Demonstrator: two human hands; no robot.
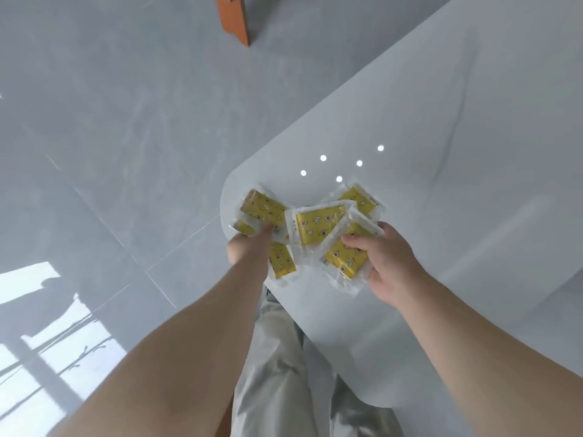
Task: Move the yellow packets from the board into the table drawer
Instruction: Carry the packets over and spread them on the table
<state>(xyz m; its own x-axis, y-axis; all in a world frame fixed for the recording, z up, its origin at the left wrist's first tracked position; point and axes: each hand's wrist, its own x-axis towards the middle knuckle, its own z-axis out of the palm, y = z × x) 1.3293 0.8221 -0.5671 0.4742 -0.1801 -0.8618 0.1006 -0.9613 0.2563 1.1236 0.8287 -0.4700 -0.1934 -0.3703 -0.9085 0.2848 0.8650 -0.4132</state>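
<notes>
Yellow packets point(318, 227) crowd the white table's point(441, 121) corner — right hand point(383, 263) pinching one, left hand point(249, 247) gripping others.

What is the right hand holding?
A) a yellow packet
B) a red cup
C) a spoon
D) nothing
A: the right hand grips a yellow packet in clear wrap, thumb on top, at the table edge.
</notes>
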